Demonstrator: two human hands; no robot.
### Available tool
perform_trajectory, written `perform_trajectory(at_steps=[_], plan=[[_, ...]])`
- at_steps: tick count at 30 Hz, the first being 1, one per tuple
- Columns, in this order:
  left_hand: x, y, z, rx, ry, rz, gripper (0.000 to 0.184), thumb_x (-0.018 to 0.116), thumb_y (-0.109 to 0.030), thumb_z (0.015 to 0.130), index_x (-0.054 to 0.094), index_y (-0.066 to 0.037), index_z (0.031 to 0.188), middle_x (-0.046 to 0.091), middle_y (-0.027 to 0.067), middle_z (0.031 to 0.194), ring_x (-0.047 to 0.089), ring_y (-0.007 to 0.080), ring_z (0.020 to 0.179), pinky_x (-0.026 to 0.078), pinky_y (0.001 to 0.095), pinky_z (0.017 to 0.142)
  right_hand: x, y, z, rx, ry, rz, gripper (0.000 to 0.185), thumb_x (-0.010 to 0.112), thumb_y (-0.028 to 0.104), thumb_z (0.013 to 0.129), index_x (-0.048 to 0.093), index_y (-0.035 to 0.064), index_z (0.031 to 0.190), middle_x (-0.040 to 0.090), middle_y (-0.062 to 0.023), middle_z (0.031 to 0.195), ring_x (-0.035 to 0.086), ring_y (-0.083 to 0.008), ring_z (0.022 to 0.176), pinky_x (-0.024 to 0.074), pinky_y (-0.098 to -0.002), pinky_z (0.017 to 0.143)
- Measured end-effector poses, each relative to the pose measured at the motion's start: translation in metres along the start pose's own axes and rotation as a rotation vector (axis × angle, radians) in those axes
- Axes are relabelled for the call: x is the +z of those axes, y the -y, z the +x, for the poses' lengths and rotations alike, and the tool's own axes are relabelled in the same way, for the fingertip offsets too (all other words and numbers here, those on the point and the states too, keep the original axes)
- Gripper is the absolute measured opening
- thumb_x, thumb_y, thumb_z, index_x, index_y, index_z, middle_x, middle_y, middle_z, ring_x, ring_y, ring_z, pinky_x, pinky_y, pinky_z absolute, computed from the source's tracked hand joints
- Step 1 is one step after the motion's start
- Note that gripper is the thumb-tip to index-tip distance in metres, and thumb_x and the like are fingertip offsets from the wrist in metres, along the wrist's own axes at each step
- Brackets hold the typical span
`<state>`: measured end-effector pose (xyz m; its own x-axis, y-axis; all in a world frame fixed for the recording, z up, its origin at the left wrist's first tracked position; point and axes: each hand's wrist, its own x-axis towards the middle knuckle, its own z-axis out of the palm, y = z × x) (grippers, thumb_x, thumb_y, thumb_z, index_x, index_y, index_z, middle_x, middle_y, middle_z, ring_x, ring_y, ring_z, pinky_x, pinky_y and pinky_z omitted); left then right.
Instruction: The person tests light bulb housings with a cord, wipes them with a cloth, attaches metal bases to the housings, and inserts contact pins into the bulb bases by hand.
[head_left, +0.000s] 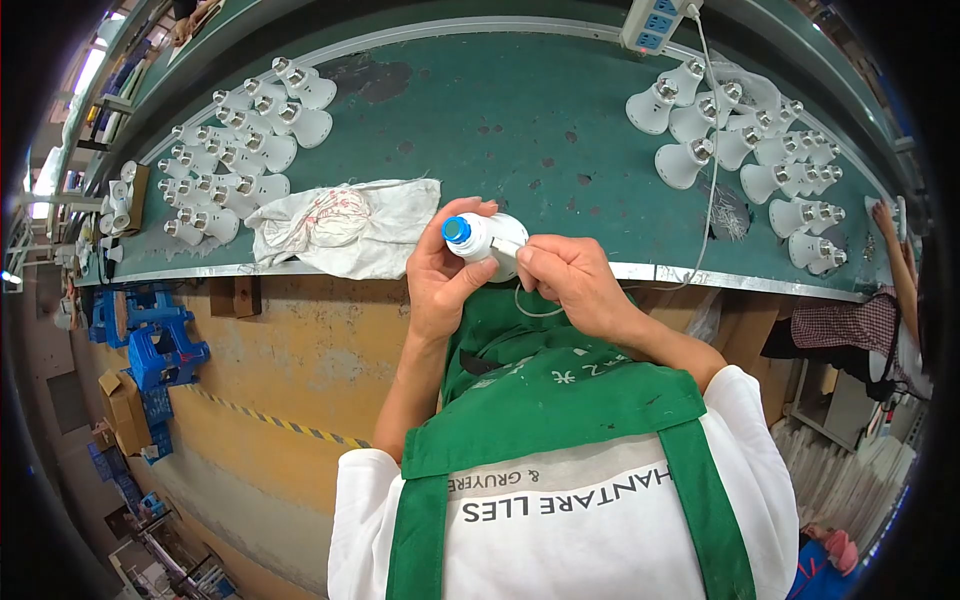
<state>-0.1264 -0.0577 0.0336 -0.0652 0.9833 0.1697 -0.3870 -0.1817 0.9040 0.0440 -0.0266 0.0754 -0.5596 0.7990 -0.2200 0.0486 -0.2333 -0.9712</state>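
Note:
My left hand [438,288] is wrapped round a white light bulb [511,232] just above the table's near edge. A blue cap [457,230] sits on the bulb's base end, which points up and to the left. My right hand [575,278] pinches a small white plug [503,247] against the side of the bulb. Whether the plug is inserted or only touching, I cannot tell. A thin white cable [538,314] loops below my right fingers. A crumpled white cloth [350,225] lies on the table left of my left hand.
Several white bulbs [268,150] stand in a group on the green table [480,120] at the left, and several more bulbs [765,140] at the right. A power strip [655,25] at the back feeds a white cord [712,130]. Another person's arm [900,260] shows at far right.

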Motion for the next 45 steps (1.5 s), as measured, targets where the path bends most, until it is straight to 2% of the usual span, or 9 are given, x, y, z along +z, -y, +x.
perform_trajectory(at_steps=[13, 21, 24, 27, 30, 34, 39, 42, 45], plan=[[0.003, -0.008, 0.000, -0.022, 0.062, 0.233, 0.056, 0.062, 0.005, 0.074, 0.044, 0.001, 0.127, 0.054, 0.0132, 0.120, 0.054, 0.0172, 0.105, 0.043, 0.0301, 0.091, -0.002, 0.005, 0.001, 0.109, 0.006, 0.027, 0.032, 0.049, 0.026, 0.088, 0.054, 0.0040, 0.065, 0.037, 0.0056, 0.052, 0.029, -0.0026, 0.047, 0.0205, -0.0221, 0.043], [0.010, 0.002, 0.012, -0.142, 0.052, 0.272, 0.061, 0.064, -0.006, 0.075, 0.040, -0.002, 0.130, 0.055, 0.0124, 0.117, 0.054, 0.0169, 0.103, 0.045, 0.0307, 0.086, -0.026, 0.009, 0.014, 0.159, 0.095, -0.020, 0.034, 0.049, 0.026, 0.088, 0.054, 0.0038, 0.064, 0.039, 0.0042, 0.051, 0.030, -0.0042, 0.046, 0.0222, -0.0235, 0.043], [0.017, 0.006, 0.018, -0.106, 0.031, 0.325, 0.059, 0.063, -0.006, 0.074, 0.040, -0.003, 0.128, 0.056, 0.0118, 0.113, 0.055, 0.0165, 0.097, 0.047, 0.0307, 0.082, -0.028, 0.003, 0.018, -0.060, -0.015, -0.365, 0.034, 0.048, 0.026, 0.088, 0.056, 0.0016, 0.065, 0.044, 0.0003, 0.051, 0.036, -0.0079, 0.047, 0.0275, -0.0266, 0.045], [0.025, 0.011, 0.020, -0.103, -0.020, 0.401, 0.055, 0.061, -0.005, 0.074, 0.041, -0.003, 0.125, 0.057, 0.0117, 0.109, 0.058, 0.0166, 0.089, 0.049, 0.0301, 0.075, -0.027, 0.011, 0.018, -0.055, -0.090, -0.567, 0.035, 0.044, 0.028, 0.085, 0.059, 0.0006, 0.067, 0.055, -0.0149, 0.057, 0.052, -0.0294, 0.052, 0.0401, -0.0402, 0.054], [0.026, 0.015, 0.020, -0.056, -0.056, 0.525, 0.051, 0.060, -0.003, 0.074, 0.041, -0.003, 0.121, 0.058, 0.0123, 0.105, 0.060, 0.0171, 0.083, 0.051, 0.0296, 0.068, -0.026, 0.008, 0.017, -0.054, -0.080, -0.577, 0.036, 0.044, 0.027, 0.084, 0.060, 0.0006, 0.066, 0.054, -0.0155, 0.056, 0.052, -0.0309, 0.052, 0.0401, -0.0407, 0.054], [0.033, 0.010, 0.019, -0.123, -0.101, 0.566, 0.042, 0.056, -0.004, 0.077, 0.044, -0.001, 0.117, 0.059, 0.0100, 0.104, 0.057, 0.0160, 0.094, 0.047, 0.0291, 0.079, -0.024, 0.009, 0.015, -0.052, -0.078, -0.567, 0.036, 0.044, 0.028, 0.085, 0.061, 0.0012, 0.066, 0.055, -0.0146, 0.055, 0.052, -0.0305, 0.052, 0.0403, -0.0410, 0.054], [0.031, 0.009, 0.020, -0.139, -0.078, 0.538, 0.041, 0.055, -0.002, 0.079, 0.044, 0.000, 0.118, 0.060, 0.0100, 0.106, 0.057, 0.0158, 0.096, 0.047, 0.0287, 0.080, -0.024, 0.009, 0.016, -0.071, -0.078, -0.595, 0.036, 0.044, 0.028, 0.085, 0.061, 0.0017, 0.066, 0.055, -0.0139, 0.056, 0.052, -0.0305, 0.052, 0.0401, -0.0411, 0.054], [0.029, 0.011, 0.020, -0.117, -0.085, 0.536, 0.042, 0.055, 0.000, 0.080, 0.043, -0.001, 0.119, 0.059, 0.0098, 0.107, 0.056, 0.0154, 0.097, 0.047, 0.0285, 0.082, -0.024, 0.004, 0.018, -0.089, -0.075, -0.521, 0.035, 0.048, 0.025, 0.087, 0.060, -0.0013, 0.068, 0.050, -0.0056, 0.053, 0.042, -0.0117, 0.049, 0.0335, -0.0299, 0.047], [0.027, 0.016, 0.020, -0.095, -0.080, 0.541, 0.041, 0.055, 0.002, 0.081, 0.043, -0.001, 0.120, 0.059, 0.0096, 0.107, 0.056, 0.0146, 0.098, 0.046, 0.0285, 0.085, -0.025, -0.003, 0.021, -0.120, -0.071, -0.513, 0.034, 0.048, 0.025, 0.087, 0.061, -0.0016, 0.070, 0.051, -0.0054, 0.054, 0.042, -0.0112, 0.049, 0.0328, -0.0301, 0.047]])
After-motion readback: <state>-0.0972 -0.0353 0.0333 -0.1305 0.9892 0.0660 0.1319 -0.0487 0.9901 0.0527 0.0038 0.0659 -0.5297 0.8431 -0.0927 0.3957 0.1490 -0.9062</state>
